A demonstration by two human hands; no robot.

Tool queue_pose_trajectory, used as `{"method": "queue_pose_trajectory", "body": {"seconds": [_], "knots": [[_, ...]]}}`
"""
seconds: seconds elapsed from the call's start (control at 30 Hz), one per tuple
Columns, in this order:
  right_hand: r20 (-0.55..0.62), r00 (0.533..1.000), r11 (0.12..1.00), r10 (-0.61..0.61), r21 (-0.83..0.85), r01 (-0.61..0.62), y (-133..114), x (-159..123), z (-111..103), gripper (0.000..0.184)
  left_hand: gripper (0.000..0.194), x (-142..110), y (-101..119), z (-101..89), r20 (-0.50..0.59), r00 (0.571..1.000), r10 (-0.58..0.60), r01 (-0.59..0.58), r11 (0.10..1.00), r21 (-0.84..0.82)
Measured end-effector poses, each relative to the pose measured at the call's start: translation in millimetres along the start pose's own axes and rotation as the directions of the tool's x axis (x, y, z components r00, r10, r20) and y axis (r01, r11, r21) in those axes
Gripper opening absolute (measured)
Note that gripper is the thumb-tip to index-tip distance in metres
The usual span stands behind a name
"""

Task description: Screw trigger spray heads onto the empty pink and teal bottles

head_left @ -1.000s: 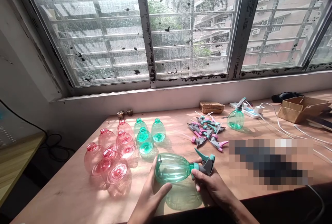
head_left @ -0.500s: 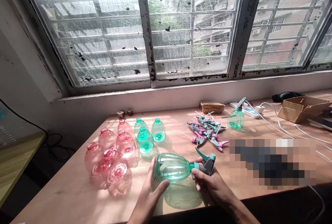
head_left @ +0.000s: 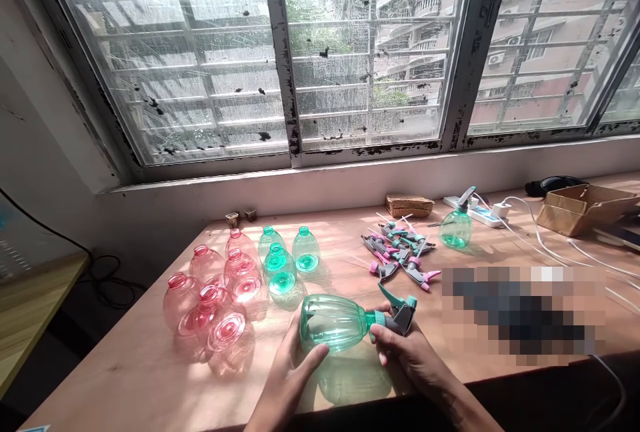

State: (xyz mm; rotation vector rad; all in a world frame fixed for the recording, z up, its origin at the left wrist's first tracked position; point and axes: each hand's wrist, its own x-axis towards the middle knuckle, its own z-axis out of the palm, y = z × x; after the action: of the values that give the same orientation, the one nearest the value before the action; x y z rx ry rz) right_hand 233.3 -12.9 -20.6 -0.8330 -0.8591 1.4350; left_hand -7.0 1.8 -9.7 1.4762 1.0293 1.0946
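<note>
A green see-through spray bottle (head_left: 336,322) lies on its side just above the wooden table (head_left: 150,379), near the front edge. My left hand (head_left: 293,375) wraps round its wide base end. My right hand (head_left: 407,352) grips the neck, where a grey and teal trigger head (head_left: 397,313) sits on the bottle. Both hands are closed on it.
Several empty pink bottles (head_left: 213,292) and green bottles (head_left: 283,259) stand at the left. A pile of loose trigger heads (head_left: 400,252) lies at mid-table. One assembled green spray bottle (head_left: 456,225) stands further back beside a power strip (head_left: 477,214) and cables. A cardboard box (head_left: 580,209) sits far right.
My left thumb has slid up along the bottle's base and the bottle has turned slightly. The right hand has stayed at the neck.
</note>
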Motion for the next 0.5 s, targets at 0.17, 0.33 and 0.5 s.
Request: {"method": "queue_pose_trajectory", "body": {"seconds": [0.17, 0.33, 0.5], "knots": [[-0.004, 1.000, 0.995, 0.005, 0.099, -0.004, 1.8, 1.6, -0.6, 0.039, 0.095, 2.3, -10.0, -0.1, 0.065, 0.997, 0.029, -0.024, 0.996, -0.083], [0.010, 1.000, 1.000, -0.003, 0.029, 0.003, 0.1, 0.8, -0.8, 0.043, 0.087, 0.6, -2.4, 0.5, 0.010, 1.000, 0.002, -0.001, 0.998, -0.056], [0.005, 1.000, 1.000, -0.014, 0.020, 0.014, -1.8, -0.1, 0.8, 0.043, 0.080, -2.2, 5.6, 1.4, 0.026, 1.000, -0.012, 0.012, 1.000, -0.019]]}}
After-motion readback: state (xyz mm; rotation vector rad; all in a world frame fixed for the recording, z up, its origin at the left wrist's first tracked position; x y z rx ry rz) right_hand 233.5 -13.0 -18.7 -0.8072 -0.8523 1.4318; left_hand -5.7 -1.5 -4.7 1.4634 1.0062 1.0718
